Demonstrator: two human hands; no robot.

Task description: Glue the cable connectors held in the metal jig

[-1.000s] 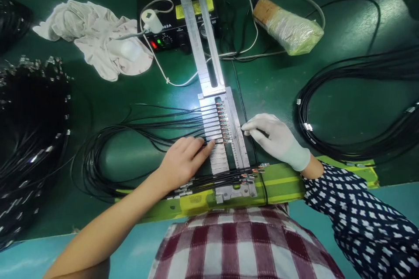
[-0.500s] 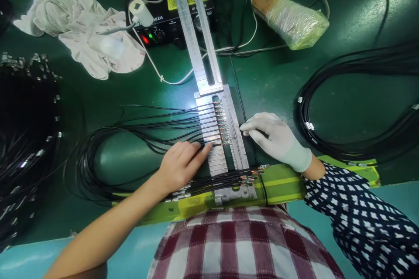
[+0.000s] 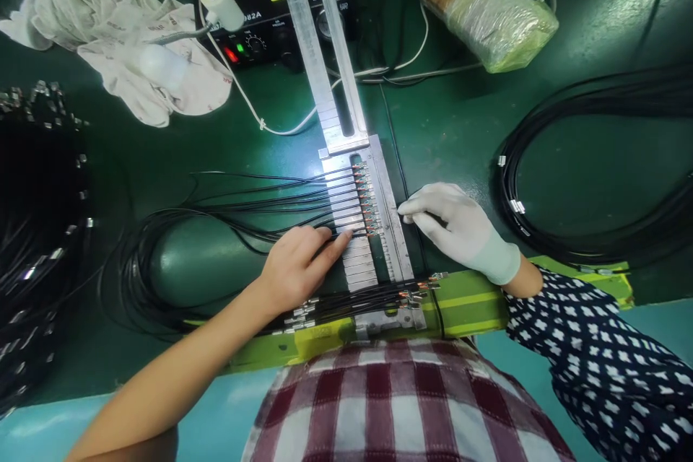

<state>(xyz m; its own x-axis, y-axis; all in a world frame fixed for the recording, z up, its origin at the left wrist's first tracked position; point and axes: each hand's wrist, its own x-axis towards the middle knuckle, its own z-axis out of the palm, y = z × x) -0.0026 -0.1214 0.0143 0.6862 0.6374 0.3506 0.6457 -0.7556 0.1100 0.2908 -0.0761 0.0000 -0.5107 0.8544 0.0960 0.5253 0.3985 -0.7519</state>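
My bare left hand (image 3: 297,267) is closed with thumb and forefinger at the nearest of several black cables (image 3: 281,206) lying across a slotted metal fixture (image 3: 360,271). Each cable's stripped end, with orange wires and a small metal connector (image 3: 370,215), rests along the fixture's right part. My white-gloved right hand (image 3: 452,227) has its fingertips pinched together against the fixture's right edge. Whatever those fingertips hold, if anything, is too small to make out. Nearer to me, a bunch of cables with metal connectors (image 3: 411,296) lies across the fixture's lower end.
Behind the fixture stands a black control box (image 3: 260,40) with red and green lights. Cloth gloves (image 3: 157,65) lie left of it, a plastic-wrapped block (image 3: 487,14) to the right. Cable coils (image 3: 512,180) and a cable pile (image 3: 43,231) flank the table; a yellow-green bar (image 3: 471,303) edges it.
The view has shifted slightly. Both hands stay at nearly the same places on the fixture, and the cables lie as before.
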